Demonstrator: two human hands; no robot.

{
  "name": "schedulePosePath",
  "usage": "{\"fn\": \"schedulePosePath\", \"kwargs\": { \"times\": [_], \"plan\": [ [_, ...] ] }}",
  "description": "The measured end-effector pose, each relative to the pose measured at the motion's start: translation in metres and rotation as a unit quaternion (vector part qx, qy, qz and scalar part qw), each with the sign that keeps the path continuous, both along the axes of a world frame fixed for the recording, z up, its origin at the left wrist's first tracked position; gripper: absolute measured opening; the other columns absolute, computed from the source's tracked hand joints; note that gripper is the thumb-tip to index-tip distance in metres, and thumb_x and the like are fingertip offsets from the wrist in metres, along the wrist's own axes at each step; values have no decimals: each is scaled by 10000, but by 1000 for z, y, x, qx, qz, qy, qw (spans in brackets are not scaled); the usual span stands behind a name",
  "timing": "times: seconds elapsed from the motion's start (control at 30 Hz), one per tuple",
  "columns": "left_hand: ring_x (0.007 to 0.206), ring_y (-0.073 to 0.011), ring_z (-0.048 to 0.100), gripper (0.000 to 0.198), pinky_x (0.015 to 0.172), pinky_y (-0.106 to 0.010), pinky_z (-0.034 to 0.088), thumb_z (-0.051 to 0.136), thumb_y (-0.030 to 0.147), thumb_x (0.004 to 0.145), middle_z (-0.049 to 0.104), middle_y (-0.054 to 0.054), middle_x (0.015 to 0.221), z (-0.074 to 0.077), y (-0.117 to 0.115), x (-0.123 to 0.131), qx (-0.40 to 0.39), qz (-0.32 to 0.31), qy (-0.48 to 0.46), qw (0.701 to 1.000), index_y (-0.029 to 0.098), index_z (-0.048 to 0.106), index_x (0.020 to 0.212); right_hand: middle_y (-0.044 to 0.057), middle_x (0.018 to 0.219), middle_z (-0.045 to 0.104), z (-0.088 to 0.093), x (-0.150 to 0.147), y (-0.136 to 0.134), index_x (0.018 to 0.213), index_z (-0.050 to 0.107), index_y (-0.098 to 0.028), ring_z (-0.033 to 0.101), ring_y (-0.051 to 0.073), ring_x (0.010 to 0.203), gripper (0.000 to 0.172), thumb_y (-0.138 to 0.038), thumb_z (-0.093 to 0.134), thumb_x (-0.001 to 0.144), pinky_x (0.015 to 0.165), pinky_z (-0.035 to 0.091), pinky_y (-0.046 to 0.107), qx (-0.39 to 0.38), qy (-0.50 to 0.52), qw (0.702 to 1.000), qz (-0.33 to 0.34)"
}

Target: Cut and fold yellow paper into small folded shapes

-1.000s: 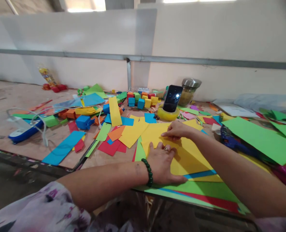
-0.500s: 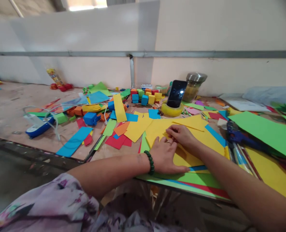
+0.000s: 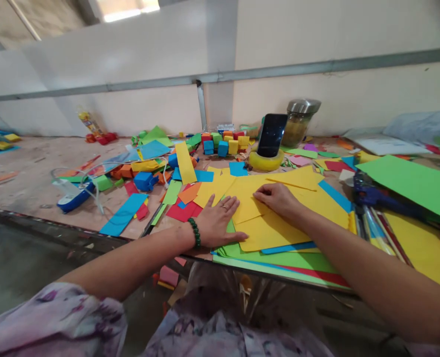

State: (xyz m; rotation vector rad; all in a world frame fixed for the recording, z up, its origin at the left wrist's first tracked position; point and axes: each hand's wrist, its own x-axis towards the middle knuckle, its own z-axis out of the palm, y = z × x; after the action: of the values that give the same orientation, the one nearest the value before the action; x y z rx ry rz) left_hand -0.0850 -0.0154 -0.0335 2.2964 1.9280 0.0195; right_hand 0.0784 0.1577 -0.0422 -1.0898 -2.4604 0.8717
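Observation:
My left hand (image 3: 219,219) lies flat and open on the left edge of a yellow paper sheet (image 3: 272,229), fingers stretched forward; a green bead bracelet (image 3: 195,233) is on its wrist. My right hand (image 3: 277,197) presses down on a folded part of the same yellow sheet, fingers bent and close together, with nothing held that I can see. The sheet rests on a stack of green, blue and red sheets (image 3: 279,263) at the table's near edge.
A black phone (image 3: 271,135) stands in a yellow tape roll (image 3: 266,161), beside a lidded jar (image 3: 298,123). Coloured foam cubes (image 3: 223,143) and paper scraps litter the table. A blue device with white cable (image 3: 75,198) lies left. Large green sheet (image 3: 409,183) lies right.
My left hand slid left and forward to the sheet's edge. My right hand stays pressing the yellow fold. The camera tilted and shifted a little.

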Motion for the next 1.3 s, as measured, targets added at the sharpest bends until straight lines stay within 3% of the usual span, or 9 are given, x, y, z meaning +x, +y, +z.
{"fn": "schedulePosePath", "kwargs": {
  "times": [0.13, 0.3, 0.47, 0.57, 0.7, 0.83, 1.13, 1.23, 1.3],
  "plan": [
    [1457, -268, 220, 813, 1156, -531, 141, 279, 691, 906, 264, -153, 1567, 11, -19, -20, -7, -16, 32, 999, 147, 234, 1509, 65, 766, 723, 2, -5, -6, 758, 706, -170, 609, 183, 688, 382, -543, 624, 751, 589, 403, 265, 12, -14, 1000, -18],
    [1375, -268, 372, 486, 1105, -487, 247, 247, 443, 1003, 574, -106, 1347, 29, -12, -24, 77, 1, 50, 996, 176, 579, 1235, 95, 625, 676, 13, -22, -10, 604, 649, -175, 603, 208, 628, 536, -707, 640, 666, 515, 352, 284, 77, -137, 987, -31],
    [1189, -243, 526, 373, 1012, -419, 363, 327, 341, 983, 623, -95, 1263, 22, 16, -1, 84, -54, 35, 994, 167, 605, 1160, 24, 416, 531, 26, -29, 6, 461, 546, -175, 543, 148, 472, 459, -523, 729, 698, 458, 362, 250, -68, -151, 986, 4],
    [1201, -266, 519, 386, 1014, -466, 352, 355, 395, 963, 618, -107, 1260, 12, 33, 11, 91, -73, 25, 993, 156, 564, 1184, -8, 436, 556, 27, -25, 15, 539, 572, -168, 515, 103, 400, 373, -441, 714, 750, 433, 408, 219, -130, -133, 983, -2],
    [1313, -299, 432, 564, 1088, -506, 256, 386, 563, 905, 534, -129, 1381, 7, 49, 16, 87, -109, 11, 990, 148, 504, 1268, -12, 420, 551, 21, -21, 19, 577, 568, -162, 506, 93, 351, 362, -428, 675, 797, 379, 405, 200, -173, -108, 979, -23],
    [1339, -311, 405, 709, 1117, -517, 208, 404, 640, 864, 501, -161, 1414, 5, 45, 4, 84, -105, 3, 991, 120, 452, 1343, 3, 427, 573, 13, -21, 22, 581, 576, -158, 520, 104, 344, 393, -485, 741, 725, 355, 408, 203, -185, -89, 978, -25],
    [1362, -309, 369, 689, 1130, -507, 177, 359, 553, 941, 406, -173, 1492, 3, 1, -42, 67, -148, 36, 986, 102, 328, 1461, 13, 417, 553, 12, -22, 15, 539, 563, -176, 503, 127, 350, 492, -623, 754, 620, 362, 376, 244, -154, -89, 983, -37],
    [1324, -297, 410, 618, 1102, -484, 222, 376, 480, 954, 471, -161, 1445, 10, -2, -52, 72, -164, 54, 982, 123, 338, 1457, 43, 425, 563, 16, -24, 11, 483, 565, -175, 524, 147, 388, 550, -687, 683, 642, 403, 362, 264, -73, -138, 987, -21],
    [1254, -294, 474, 531, 1056, -470, 277, 376, 407, 964, 594, -154, 1303, 19, 1, -53, 79, -149, 71, 983, 128, 414, 1414, 54, 415, 551, 18, -27, 10, 444, 547, -180, 535, 161, 419, 569, -700, 662, 642, 429, 345, 276, -4, -172, 985, -17]
  ]
}}
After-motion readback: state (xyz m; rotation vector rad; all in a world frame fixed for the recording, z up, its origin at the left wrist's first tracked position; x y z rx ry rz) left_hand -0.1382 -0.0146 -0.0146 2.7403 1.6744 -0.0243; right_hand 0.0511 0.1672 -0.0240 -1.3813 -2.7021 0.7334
